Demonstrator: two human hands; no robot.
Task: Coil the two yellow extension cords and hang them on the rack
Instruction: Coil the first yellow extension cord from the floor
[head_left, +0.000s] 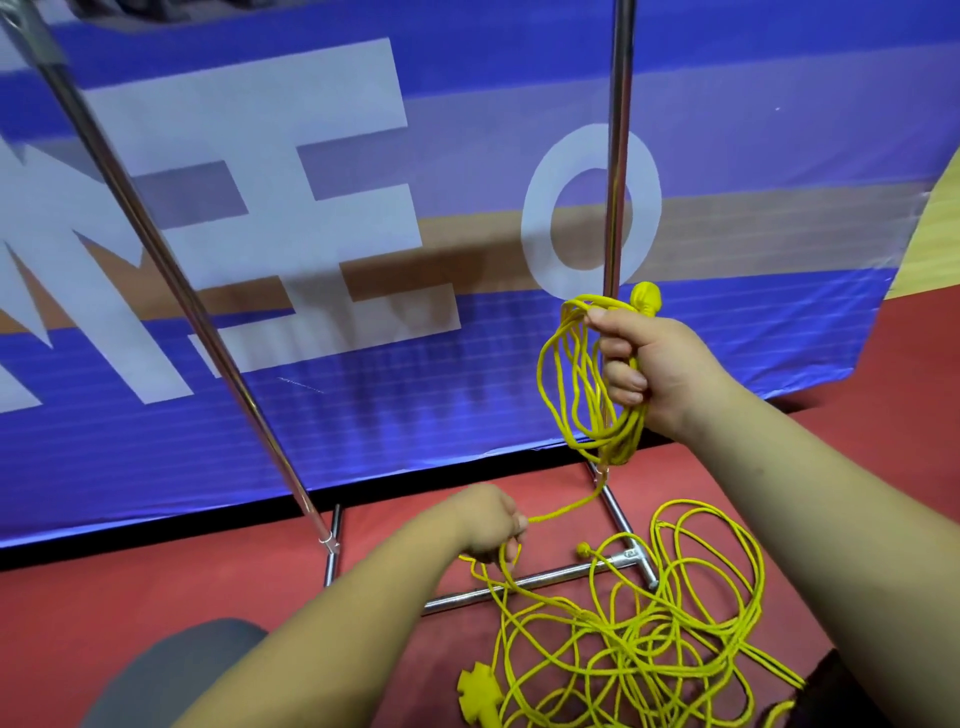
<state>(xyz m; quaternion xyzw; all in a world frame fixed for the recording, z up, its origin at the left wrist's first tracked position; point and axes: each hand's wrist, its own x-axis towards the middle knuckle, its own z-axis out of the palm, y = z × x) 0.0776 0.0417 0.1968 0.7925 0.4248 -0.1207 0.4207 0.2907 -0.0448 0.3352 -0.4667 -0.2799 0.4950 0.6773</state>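
Observation:
My right hand grips a bunch of yellow cord loops in the air, with a yellow plug sticking up above the fist. From the loops a single strand runs down to my left hand, which pinches it low over the floor. A tangled heap of yellow cord lies on the red floor at the lower right, with a yellow multi-socket end at its left edge. The chrome rack stands just behind, its upright right beside the held loops.
The rack's second pole slants across the left; its base bars lie on the red floor under the cords. A blue banner with large white letters closes off the back. My knee in grey cloth is at the lower left.

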